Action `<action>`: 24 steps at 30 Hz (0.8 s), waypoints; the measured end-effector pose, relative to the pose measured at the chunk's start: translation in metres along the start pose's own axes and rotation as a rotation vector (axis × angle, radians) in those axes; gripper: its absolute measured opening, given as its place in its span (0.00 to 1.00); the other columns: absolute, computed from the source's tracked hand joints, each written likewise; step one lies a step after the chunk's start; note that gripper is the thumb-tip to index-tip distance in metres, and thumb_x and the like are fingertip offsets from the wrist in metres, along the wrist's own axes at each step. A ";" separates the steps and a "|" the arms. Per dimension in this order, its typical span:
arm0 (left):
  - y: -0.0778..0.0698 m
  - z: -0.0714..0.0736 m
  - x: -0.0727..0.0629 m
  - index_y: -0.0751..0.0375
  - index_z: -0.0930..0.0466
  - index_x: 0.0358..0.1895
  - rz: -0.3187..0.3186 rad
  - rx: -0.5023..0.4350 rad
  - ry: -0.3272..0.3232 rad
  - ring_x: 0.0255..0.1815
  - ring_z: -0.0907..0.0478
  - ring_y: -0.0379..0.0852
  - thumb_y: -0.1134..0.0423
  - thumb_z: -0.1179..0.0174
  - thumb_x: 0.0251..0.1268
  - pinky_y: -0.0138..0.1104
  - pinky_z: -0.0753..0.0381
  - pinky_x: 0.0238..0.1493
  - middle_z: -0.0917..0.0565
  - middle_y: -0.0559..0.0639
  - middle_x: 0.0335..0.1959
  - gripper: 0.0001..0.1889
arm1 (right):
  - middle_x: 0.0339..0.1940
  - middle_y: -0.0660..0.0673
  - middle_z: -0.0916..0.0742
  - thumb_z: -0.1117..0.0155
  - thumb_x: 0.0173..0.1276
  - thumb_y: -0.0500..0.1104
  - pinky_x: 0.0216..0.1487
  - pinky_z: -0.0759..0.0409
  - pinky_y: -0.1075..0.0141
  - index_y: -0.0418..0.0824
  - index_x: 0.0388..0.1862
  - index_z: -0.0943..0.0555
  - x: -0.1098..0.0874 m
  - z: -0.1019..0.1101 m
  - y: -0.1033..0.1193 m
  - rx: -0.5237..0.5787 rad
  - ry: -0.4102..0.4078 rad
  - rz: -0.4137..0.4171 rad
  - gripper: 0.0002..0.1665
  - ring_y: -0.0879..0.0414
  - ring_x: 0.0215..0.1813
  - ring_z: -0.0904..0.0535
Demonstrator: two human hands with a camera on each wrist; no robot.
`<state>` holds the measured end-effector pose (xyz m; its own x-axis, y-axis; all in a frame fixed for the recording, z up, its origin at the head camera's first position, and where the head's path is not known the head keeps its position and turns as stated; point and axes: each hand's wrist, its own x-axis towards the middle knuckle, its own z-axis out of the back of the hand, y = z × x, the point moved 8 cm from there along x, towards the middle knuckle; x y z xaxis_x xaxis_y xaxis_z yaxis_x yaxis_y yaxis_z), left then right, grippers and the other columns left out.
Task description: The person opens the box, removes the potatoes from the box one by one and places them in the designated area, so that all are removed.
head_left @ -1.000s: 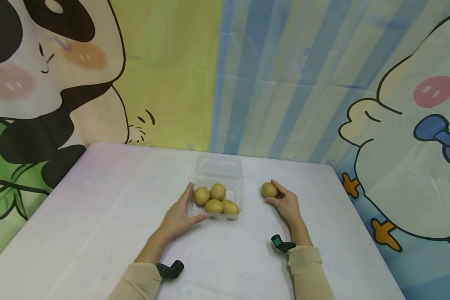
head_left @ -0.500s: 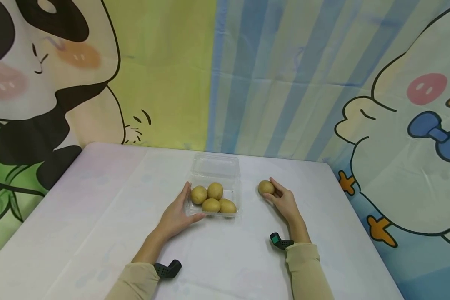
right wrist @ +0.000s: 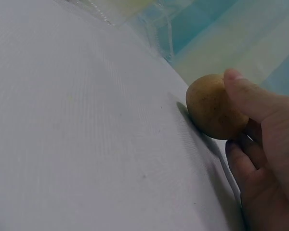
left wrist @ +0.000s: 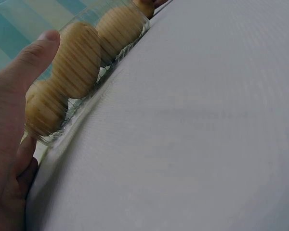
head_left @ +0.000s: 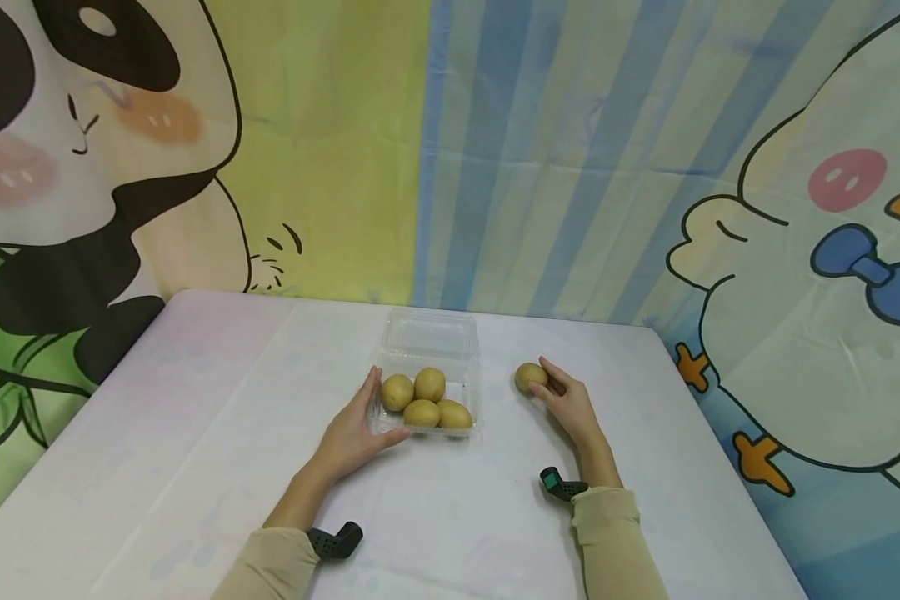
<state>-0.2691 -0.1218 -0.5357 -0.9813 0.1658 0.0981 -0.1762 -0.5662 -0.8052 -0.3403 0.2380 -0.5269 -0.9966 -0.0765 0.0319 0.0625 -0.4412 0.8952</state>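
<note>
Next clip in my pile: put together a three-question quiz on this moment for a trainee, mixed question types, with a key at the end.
1. How many potatoes lie in the clear box?

2. True or false: the lid stands open on the far side of the clear box.

3. Fill in the blanks: the ____ pinches the potato outside the box, while the ____ touches the clear box.

Key
1. Four.
2. True.
3. Right hand; left hand.
</note>
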 end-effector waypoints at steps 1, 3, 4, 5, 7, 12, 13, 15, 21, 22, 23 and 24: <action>0.000 0.000 0.000 0.45 0.65 0.77 0.001 0.002 -0.001 0.77 0.49 0.51 0.30 0.35 0.43 0.50 0.46 0.74 0.47 0.49 0.76 0.62 | 0.73 0.42 0.33 0.34 0.61 0.55 0.67 0.34 0.67 0.43 0.72 0.36 0.000 0.001 0.000 -0.002 0.001 -0.001 0.43 0.49 0.73 0.36; 0.000 0.000 0.000 0.45 0.65 0.77 0.001 0.005 0.000 0.77 0.49 0.51 0.29 0.35 0.43 0.51 0.46 0.74 0.47 0.49 0.76 0.62 | 0.73 0.42 0.33 0.35 0.62 0.55 0.68 0.34 0.65 0.43 0.72 0.37 -0.001 0.003 0.001 -0.003 0.003 0.001 0.43 0.48 0.73 0.37; 0.000 0.000 0.000 0.46 0.65 0.77 0.000 0.006 0.001 0.77 0.49 0.51 0.29 0.35 0.43 0.51 0.46 0.74 0.47 0.49 0.76 0.62 | 0.74 0.42 0.33 0.35 0.62 0.55 0.68 0.35 0.65 0.43 0.72 0.37 -0.001 0.004 0.002 0.000 0.001 -0.001 0.42 0.47 0.73 0.37; 0.000 0.000 0.000 0.46 0.65 0.77 -0.002 0.006 0.001 0.77 0.49 0.52 0.29 0.35 0.43 0.51 0.46 0.74 0.47 0.50 0.76 0.62 | 0.74 0.42 0.34 0.35 0.63 0.54 0.69 0.35 0.64 0.43 0.72 0.37 -0.002 0.005 0.003 0.003 0.000 -0.003 0.42 0.47 0.74 0.38; -0.001 0.000 0.000 0.46 0.65 0.77 -0.002 0.009 0.001 0.77 0.49 0.52 0.29 0.35 0.43 0.51 0.46 0.73 0.47 0.50 0.76 0.63 | 0.74 0.43 0.35 0.35 0.63 0.54 0.70 0.36 0.62 0.43 0.73 0.37 -0.002 0.009 0.006 -0.003 -0.004 -0.008 0.42 0.46 0.74 0.38; -0.001 0.001 0.000 0.46 0.65 0.77 0.002 0.005 0.004 0.77 0.49 0.52 0.31 0.35 0.44 0.52 0.47 0.74 0.47 0.50 0.76 0.62 | 0.75 0.44 0.36 0.37 0.65 0.53 0.71 0.38 0.60 0.43 0.73 0.39 -0.003 0.016 0.019 -0.013 -0.009 0.032 0.41 0.44 0.74 0.39; -0.001 0.001 0.001 0.45 0.65 0.77 0.002 0.003 0.005 0.77 0.50 0.52 0.31 0.34 0.44 0.52 0.47 0.74 0.47 0.50 0.76 0.62 | 0.75 0.44 0.37 0.37 0.65 0.52 0.71 0.38 0.60 0.42 0.74 0.40 -0.003 0.016 0.022 -0.005 -0.008 0.046 0.41 0.44 0.74 0.40; -0.001 0.001 0.001 0.46 0.65 0.77 0.002 0.001 0.006 0.77 0.50 0.52 0.31 0.34 0.44 0.52 0.47 0.74 0.47 0.50 0.76 0.62 | 0.76 0.45 0.37 0.36 0.66 0.49 0.71 0.39 0.61 0.43 0.74 0.40 -0.005 0.017 0.030 0.018 -0.010 0.072 0.41 0.45 0.75 0.41; -0.001 0.001 0.000 0.48 0.64 0.77 0.003 -0.002 0.004 0.77 0.49 0.52 0.31 0.34 0.44 0.52 0.47 0.73 0.46 0.50 0.76 0.62 | 0.75 0.48 0.36 0.34 0.64 0.47 0.69 0.37 0.67 0.45 0.73 0.38 -0.010 0.016 0.058 0.041 -0.029 0.139 0.40 0.51 0.75 0.41; -0.001 0.001 0.000 0.48 0.64 0.77 0.004 -0.005 0.004 0.77 0.49 0.52 0.32 0.34 0.44 0.52 0.47 0.73 0.46 0.50 0.76 0.62 | 0.75 0.48 0.36 0.34 0.63 0.46 0.68 0.37 0.68 0.45 0.73 0.38 -0.011 0.015 0.063 0.037 -0.031 0.151 0.40 0.51 0.75 0.41; -0.001 0.000 0.000 0.48 0.64 0.77 0.004 -0.009 0.003 0.77 0.49 0.52 0.32 0.33 0.44 0.52 0.47 0.73 0.46 0.50 0.76 0.62 | 0.75 0.48 0.35 0.34 0.63 0.46 0.68 0.36 0.69 0.45 0.73 0.37 -0.012 0.013 0.068 0.032 -0.032 0.160 0.40 0.52 0.75 0.40; -0.001 0.000 0.000 0.48 0.63 0.77 0.004 -0.012 0.002 0.77 0.49 0.52 0.32 0.33 0.44 0.53 0.47 0.73 0.46 0.50 0.76 0.62 | 0.75 0.48 0.35 0.34 0.63 0.45 0.67 0.36 0.70 0.44 0.73 0.37 -0.013 0.012 0.073 0.029 -0.029 0.174 0.40 0.52 0.75 0.40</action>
<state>-0.2688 -0.1212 -0.5350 -0.9818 0.1650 0.0942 -0.1716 -0.5568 -0.8128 -0.3233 0.2173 -0.4567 -0.9719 -0.1233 0.2004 0.2334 -0.3979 0.8872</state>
